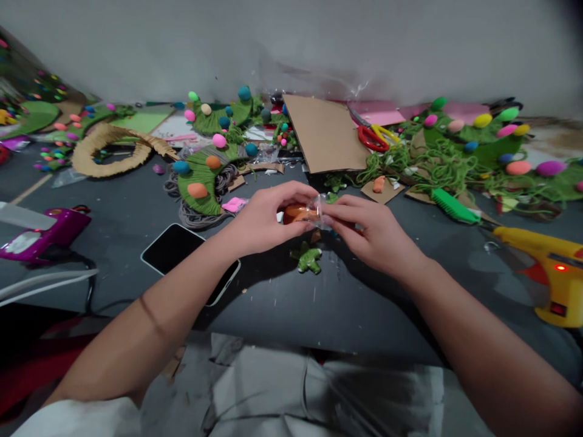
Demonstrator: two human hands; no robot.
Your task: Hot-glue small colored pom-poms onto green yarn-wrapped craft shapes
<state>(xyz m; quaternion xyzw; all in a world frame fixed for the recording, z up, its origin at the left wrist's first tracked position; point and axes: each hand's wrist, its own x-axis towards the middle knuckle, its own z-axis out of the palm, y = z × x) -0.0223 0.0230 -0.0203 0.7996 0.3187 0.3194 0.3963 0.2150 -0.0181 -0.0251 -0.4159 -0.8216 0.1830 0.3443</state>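
An orange lump [294,213] in clear plastic wrap [320,209] is held above the tabletop [277,312], the left hand [262,220] curled around it, the right hand [376,233] pinching the wrap. Nearby lies a green star-shaped piece [309,259]; farther out, a smartphone [169,250] and yellow glue gun [553,264].

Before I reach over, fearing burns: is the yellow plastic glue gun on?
On, apparently: the yellow plastic glue gun has a glowing red light.
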